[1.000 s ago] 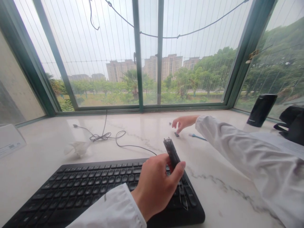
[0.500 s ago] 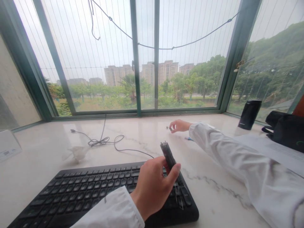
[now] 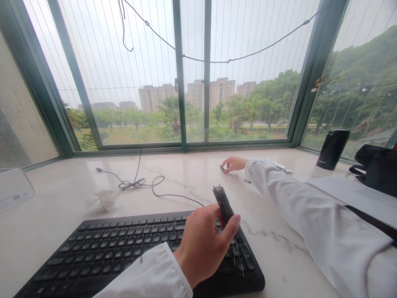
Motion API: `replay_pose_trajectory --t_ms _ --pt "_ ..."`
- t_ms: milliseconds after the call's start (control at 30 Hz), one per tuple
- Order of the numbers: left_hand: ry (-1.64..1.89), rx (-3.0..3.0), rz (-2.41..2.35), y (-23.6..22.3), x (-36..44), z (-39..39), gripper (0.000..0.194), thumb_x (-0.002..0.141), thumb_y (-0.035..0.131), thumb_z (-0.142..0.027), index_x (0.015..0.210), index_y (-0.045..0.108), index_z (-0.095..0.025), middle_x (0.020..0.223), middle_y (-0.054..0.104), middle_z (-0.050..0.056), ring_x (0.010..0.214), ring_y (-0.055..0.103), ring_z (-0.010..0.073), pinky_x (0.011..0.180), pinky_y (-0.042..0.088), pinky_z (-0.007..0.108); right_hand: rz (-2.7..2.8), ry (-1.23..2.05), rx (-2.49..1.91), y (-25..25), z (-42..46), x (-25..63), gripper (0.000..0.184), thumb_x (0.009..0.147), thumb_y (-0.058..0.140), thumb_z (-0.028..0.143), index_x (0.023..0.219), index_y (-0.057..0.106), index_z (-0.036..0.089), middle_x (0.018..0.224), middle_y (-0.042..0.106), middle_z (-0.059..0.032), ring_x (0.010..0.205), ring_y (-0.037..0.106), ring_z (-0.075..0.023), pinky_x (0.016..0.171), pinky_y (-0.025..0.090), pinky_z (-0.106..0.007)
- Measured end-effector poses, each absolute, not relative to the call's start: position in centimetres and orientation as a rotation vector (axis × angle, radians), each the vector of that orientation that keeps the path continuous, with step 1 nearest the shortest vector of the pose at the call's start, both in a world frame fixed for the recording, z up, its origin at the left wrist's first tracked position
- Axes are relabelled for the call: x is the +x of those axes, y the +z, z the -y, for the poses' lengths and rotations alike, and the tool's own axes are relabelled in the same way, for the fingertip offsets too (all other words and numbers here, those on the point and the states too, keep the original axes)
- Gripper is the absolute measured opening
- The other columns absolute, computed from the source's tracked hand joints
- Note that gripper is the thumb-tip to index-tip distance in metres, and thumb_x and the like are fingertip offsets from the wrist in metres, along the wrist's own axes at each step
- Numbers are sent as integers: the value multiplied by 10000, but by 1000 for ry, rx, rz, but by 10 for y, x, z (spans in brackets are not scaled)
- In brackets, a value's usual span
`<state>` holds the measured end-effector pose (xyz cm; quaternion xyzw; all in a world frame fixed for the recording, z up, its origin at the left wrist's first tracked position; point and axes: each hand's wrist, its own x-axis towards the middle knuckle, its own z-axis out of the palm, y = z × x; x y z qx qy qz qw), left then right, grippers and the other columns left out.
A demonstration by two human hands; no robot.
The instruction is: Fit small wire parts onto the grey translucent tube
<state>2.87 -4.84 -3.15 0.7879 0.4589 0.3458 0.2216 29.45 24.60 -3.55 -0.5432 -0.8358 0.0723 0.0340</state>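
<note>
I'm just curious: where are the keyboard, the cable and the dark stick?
Keyboard (image 3: 124, 240), head view: on its keys.
Cable (image 3: 136, 182), head view: on its looped bundle.
Dark stick (image 3: 223, 204), head view: on its exposed upper part.

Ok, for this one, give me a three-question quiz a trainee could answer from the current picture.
1. Which hand holds the dark, narrow object?
2. True or false: the crumpled white wad lies on the counter, beyond the keyboard.
3. What are the fingertips of the right hand nearest to?
a) the black cylinder by the window
b) a small dark piece
c) the coiled cable

Key: 1. The left hand; 2. True; 3. b
</note>
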Motion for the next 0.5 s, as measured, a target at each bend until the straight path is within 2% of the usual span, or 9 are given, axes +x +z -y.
replay_pose_trajectory --t_ms 200,400,500 --pt "955 2176 -1263 -29 29 48 411 916 487 -505 667 522 -180 571 480 -33 528 371 100 533 269 225 2540 267 -1678 -33 -241 291 623 655 747 556 1177 710 219 997 738 -66 890 668 -231 813 444 -289" --pt "953 2176 -1259 -29 29 47 403 916 491 -503 672 525 -184 581 485 -34 535 375 98 537 273 222 2497 317 -1671 -29 -236 289 653 634 755 572 1165 712 195 973 733 -90 857 652 -236 792 433 -302" --pt "958 2169 -1259 -29 29 48 408 916 493 -508 671 527 -183 579 489 -33 533 375 98 536 273 222 2476 349 -1618 -22 -228 287 657 675 713 608 1169 703 175 931 728 -96 830 638 -224 757 422 -293"
